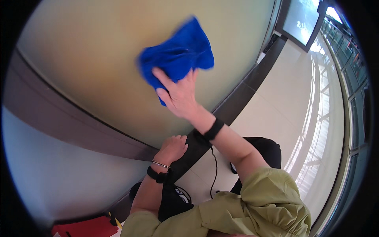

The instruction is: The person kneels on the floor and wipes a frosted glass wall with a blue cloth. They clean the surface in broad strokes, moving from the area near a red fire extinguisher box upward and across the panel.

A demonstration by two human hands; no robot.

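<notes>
A blue cloth lies spread against a large frosted glass panel, its edges blurred. My right hand presses on the lower part of the cloth, fingers spread and some fingertips hidden in its folds. Below it, my left hand is loosely curled near the panel's bottom corner, above the dark base strip. No object shows in the left hand, though its palm side is hidden. Black bands circle both wrists, and a metal bracelet sits on the left one.
A brown frame bar borders the glass on the left, with another pale panel beyond it. A black cable runs over the light tiled floor. Red material lies at lower left. A glass railing lines the right side.
</notes>
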